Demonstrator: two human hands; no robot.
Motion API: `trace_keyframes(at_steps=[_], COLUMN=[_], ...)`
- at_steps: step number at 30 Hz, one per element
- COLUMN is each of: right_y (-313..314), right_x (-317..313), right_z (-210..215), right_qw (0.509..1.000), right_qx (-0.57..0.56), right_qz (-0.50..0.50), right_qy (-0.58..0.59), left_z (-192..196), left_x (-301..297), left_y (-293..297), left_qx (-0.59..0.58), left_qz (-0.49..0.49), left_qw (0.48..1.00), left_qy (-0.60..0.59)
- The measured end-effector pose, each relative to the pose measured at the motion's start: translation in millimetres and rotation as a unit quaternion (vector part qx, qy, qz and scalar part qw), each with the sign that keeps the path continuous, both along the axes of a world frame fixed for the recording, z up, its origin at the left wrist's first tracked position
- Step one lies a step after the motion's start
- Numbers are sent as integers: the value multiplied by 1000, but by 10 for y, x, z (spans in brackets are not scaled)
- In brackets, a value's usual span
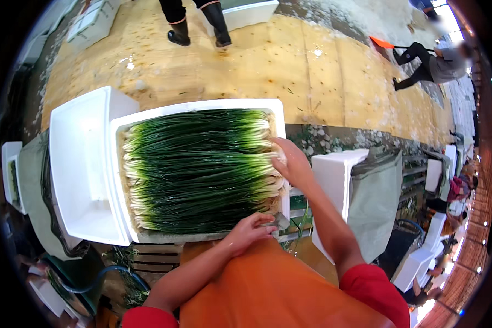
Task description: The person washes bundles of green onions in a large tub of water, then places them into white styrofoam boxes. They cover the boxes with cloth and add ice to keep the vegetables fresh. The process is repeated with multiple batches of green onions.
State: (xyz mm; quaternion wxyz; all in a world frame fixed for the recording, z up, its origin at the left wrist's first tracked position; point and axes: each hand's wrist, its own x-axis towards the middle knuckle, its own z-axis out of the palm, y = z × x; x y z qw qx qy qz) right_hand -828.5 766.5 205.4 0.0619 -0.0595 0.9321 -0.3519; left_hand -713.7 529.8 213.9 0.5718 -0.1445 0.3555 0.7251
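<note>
scallions lie left-right in foam box, white ends outward.

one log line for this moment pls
left hand on near rim | right hand on right rim | foam box full of green onions

A white foam box, rectangular, sits straight ahead, packed full with green onions. Its white lid rests just to its left. Another white foam box stands to the right, and more white boxes sit on the far floor.
</note>
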Motion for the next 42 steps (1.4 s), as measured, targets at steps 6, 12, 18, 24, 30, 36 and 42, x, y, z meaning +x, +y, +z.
trace_keyframes(at_steps=[6, 12, 18, 24, 30, 36, 42], right_y=[-779, -880, -1597, -2055, -2048, -1791, -728], right_x=[729, 644, 241, 6, 17, 163, 1519], right_z=[-512, -831, -260, -877, -1044, -559, -698], right_qw=[984, 981, 986, 988, 983, 986, 939], right_qx=[98, 96, 51, 94, 118, -111, 45], right_qz=[-132, -159, 26, 31, 32, -16, -322], right_qy=[68, 51, 155, 121, 136, 122, 110], left_z=[-177, -776, -613, -1187, -1334, -577, -538], left_x=[-985, -982, -998, -976, -1046, -911, 683], left_y=[-750, -896, -922, -971, -953, -1104, -2189], left_qx=[-572, -569, -565, -566, -563, -503, -301], left_qz=[-133, -145, -163, -169, -169, -19, 111], left_qw=[428, 400, 419, 433, 450, 485, 709], left_qy=[687, 703, 691, 681, 672, 715, 629])
